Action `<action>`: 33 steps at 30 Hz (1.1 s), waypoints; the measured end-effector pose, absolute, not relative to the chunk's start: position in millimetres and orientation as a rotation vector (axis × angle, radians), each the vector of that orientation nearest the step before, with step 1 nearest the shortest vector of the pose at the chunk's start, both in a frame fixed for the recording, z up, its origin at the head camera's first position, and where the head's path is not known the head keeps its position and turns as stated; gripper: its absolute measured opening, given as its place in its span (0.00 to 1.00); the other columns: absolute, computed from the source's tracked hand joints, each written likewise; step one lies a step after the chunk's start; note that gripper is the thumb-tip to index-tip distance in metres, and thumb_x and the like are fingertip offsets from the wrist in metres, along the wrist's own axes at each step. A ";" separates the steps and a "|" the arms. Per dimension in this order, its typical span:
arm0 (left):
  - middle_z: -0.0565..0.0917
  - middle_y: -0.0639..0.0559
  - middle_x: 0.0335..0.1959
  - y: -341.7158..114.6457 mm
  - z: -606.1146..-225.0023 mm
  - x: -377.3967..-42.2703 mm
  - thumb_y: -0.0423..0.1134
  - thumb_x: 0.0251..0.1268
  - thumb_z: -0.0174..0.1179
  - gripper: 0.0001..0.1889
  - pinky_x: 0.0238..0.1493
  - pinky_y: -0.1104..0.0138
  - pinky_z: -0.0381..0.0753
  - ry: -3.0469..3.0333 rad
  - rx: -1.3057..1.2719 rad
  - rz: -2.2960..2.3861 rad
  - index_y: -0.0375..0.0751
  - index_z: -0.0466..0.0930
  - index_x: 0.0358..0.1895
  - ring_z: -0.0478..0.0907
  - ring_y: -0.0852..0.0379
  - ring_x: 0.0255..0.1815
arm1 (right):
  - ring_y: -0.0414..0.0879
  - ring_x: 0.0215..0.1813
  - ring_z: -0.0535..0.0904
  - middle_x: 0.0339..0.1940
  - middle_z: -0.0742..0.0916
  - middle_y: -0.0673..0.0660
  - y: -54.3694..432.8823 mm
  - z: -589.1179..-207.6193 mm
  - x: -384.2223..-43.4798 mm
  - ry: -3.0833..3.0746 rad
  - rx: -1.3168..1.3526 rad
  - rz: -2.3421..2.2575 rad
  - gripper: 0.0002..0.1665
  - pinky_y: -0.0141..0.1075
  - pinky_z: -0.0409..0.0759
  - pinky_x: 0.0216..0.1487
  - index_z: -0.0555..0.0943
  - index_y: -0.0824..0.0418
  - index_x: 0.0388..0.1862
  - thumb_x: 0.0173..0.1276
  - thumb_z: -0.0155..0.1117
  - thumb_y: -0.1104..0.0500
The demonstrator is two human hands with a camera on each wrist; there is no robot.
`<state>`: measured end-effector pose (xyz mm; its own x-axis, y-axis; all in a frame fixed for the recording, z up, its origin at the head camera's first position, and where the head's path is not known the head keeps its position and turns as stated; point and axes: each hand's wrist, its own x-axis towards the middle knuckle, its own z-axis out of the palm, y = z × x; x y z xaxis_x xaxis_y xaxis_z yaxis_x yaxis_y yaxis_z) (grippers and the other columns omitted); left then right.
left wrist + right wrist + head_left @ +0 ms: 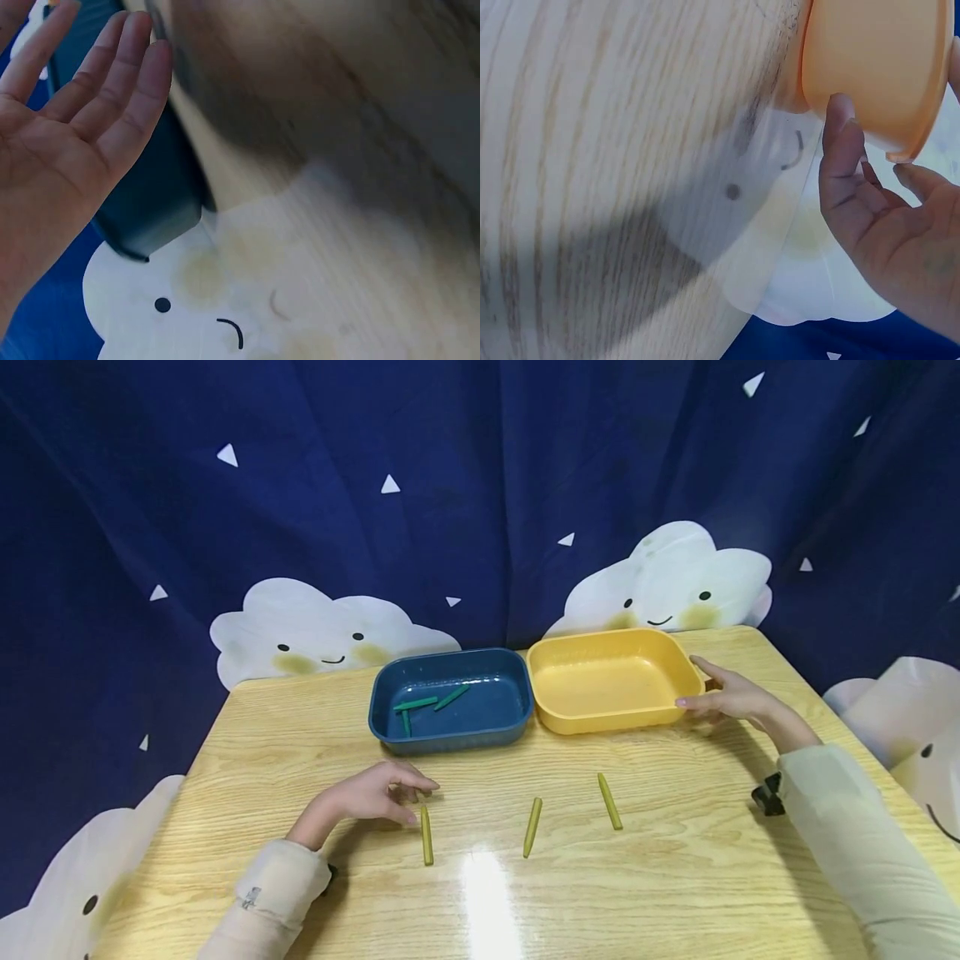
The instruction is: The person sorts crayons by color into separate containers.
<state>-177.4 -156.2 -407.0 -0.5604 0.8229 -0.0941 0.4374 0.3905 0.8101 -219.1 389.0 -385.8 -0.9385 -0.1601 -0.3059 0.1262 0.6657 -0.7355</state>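
Observation:
My left hand [378,793], fingers loosely bent, hovers beside the upper end of a yellow crayon [427,837]. In the left wrist view its palm [52,150] shows with nothing held. My right hand [731,695] holds the right end of a yellow plastic tray [600,722], thumb at the front of the rim. Seen from the right wrist, the curled fingers [844,157] reach the tray's outer wall [877,67]. Two more yellow crayons, a middle one [532,828] and a right one [610,802], lie on the table.
A dark blue tray [457,744] stands left of the yellow tray, rims close together. Inside it lie green crayons [452,697]. Behind the wooden table [300,727] hangs a navy curtain [450,527] with clouds and triangles.

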 end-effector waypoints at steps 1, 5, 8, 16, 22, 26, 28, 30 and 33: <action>0.77 0.37 0.47 -154.9 -408.3 -178.1 0.30 0.50 0.66 0.24 0.43 0.57 0.76 2.157 1.107 1.035 0.26 0.74 0.53 0.75 0.44 0.42 | 0.55 0.40 0.80 0.46 0.75 0.70 389.1 -385.5 -218.8 2.537 -0.025 -1.158 0.60 0.47 0.77 0.39 0.31 0.62 0.72 0.60 0.63 0.47; 0.78 0.39 0.42 -150.3 -412.0 -180.8 0.28 0.48 0.66 0.21 0.38 0.61 0.76 2.116 1.161 1.009 0.28 0.78 0.49 0.74 0.46 0.37 | 0.54 0.39 0.80 0.46 0.76 0.70 390.3 -385.9 -218.5 2.534 -0.015 -1.156 0.60 0.47 0.78 0.39 0.30 0.60 0.72 0.60 0.63 0.46; 0.79 0.42 0.38 -147.5 -414.0 -182.3 0.27 0.46 0.67 0.19 0.36 0.64 0.76 2.121 1.155 0.985 0.29 0.80 0.46 0.73 0.48 0.35 | 0.55 0.39 0.80 0.46 0.76 0.70 390.4 -386.0 -218.3 2.528 -0.018 -1.161 0.60 0.47 0.78 0.39 0.30 0.60 0.72 0.61 0.62 0.46; 0.76 0.50 0.30 -141.6 -419.8 -184.2 0.23 0.38 0.69 0.13 0.31 0.71 0.73 2.213 1.084 0.902 0.33 0.85 0.34 0.70 0.58 0.29 | 0.56 0.40 0.80 0.45 0.77 0.71 389.7 -386.1 -216.6 2.493 -0.034 -1.208 0.59 0.47 0.78 0.39 0.28 0.60 0.71 0.62 0.61 0.49; 0.76 0.51 0.28 -139.4 -419.3 -183.7 0.23 0.35 0.70 0.10 0.29 0.72 0.71 2.231 1.062 0.889 0.35 0.84 0.27 0.68 0.61 0.28 | 0.56 0.39 0.80 0.45 0.76 0.71 390.0 -385.8 -215.5 2.484 -0.036 -1.227 0.59 0.45 0.78 0.38 0.28 0.59 0.71 0.62 0.61 0.50; 0.78 0.50 0.28 -140.6 -418.1 -184.6 0.25 0.39 0.70 0.08 0.31 0.72 0.72 2.201 1.038 0.902 0.35 0.84 0.26 0.69 0.62 0.29 | 0.55 0.38 0.80 0.45 0.76 0.72 389.6 -385.2 -215.1 2.486 -0.043 -1.226 0.59 0.44 0.78 0.37 0.28 0.60 0.71 0.63 0.61 0.50; 0.80 0.49 0.27 -141.6 -417.4 -185.1 0.25 0.41 0.69 0.07 0.30 0.72 0.73 2.164 1.011 0.935 0.33 0.83 0.27 0.71 0.63 0.28 | 0.54 0.38 0.80 0.45 0.77 0.71 389.6 -385.3 -215.1 2.484 -0.043 -1.227 0.59 0.44 0.78 0.37 0.27 0.60 0.71 0.63 0.61 0.50; 0.81 0.48 0.26 -142.4 -416.5 -185.6 0.25 0.44 0.67 0.06 0.28 0.72 0.73 2.121 0.988 0.978 0.31 0.83 0.28 0.72 0.64 0.26 | 0.54 0.38 0.80 0.45 0.77 0.71 389.9 -385.7 -215.1 2.483 -0.043 -1.228 0.59 0.45 0.78 0.37 0.27 0.60 0.71 0.63 0.61 0.50; 0.82 0.47 0.25 -142.8 -414.8 -186.0 0.24 0.47 0.65 0.05 0.25 0.72 0.73 2.075 0.990 1.036 0.29 0.82 0.30 0.72 0.65 0.23 | 0.54 0.38 0.80 0.45 0.77 0.71 390.3 -386.8 -215.4 2.482 -0.035 -1.228 0.59 0.45 0.78 0.38 0.27 0.59 0.71 0.63 0.61 0.49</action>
